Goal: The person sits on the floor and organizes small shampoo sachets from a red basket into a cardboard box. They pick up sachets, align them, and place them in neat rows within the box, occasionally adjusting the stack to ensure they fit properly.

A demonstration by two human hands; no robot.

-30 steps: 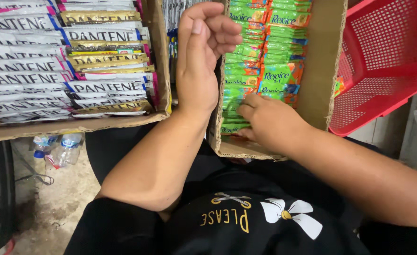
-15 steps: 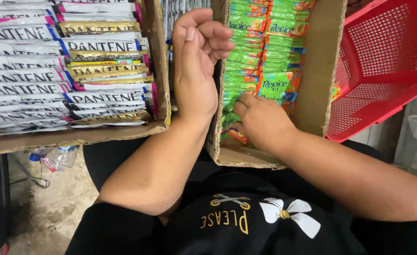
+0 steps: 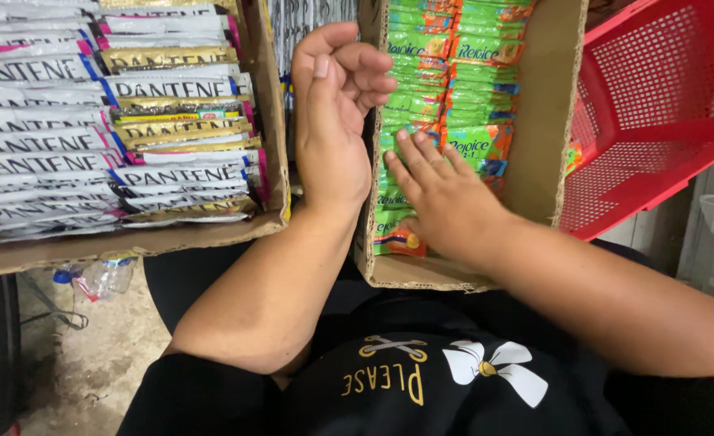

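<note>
R hand (image 3: 442, 194) lies palm-down on the green sachets (image 3: 446, 81) inside the tall cardboard box (image 3: 543, 121), fingers spread a bit and flat on the packs, not pinching anything; fingertips sit near the orange-edged sachet partway down the right stack. L hand (image 3: 337, 121) is up in the gap between the two boxes, wrist against the box's left wall, fingers curled loosely toward the palm w/ thumb straight up, holding nothing visible. The green sachets are stacked in two columns in that box, which rests on the person's lap, leaning. Risks as I read it: the box seems propped only by lap and the L wrist, so if the L arm pulls away while the R hand presses down, box could tip and the stacks slide out the near end, where the lowest packs (image 3: 393, 234) already sit loose. Flat pressing also could shove the slick columns sideways and mix them. The white and gold sachets (image 3: 131, 121) in the L-side carton (image 3: 272, 121) lean close to that elbow; a bump could shake them loose. Red plastic basket (image 3: 656, 121) sits tilted just beside the box, edge touching or nearly so, can't tell which.
</note>
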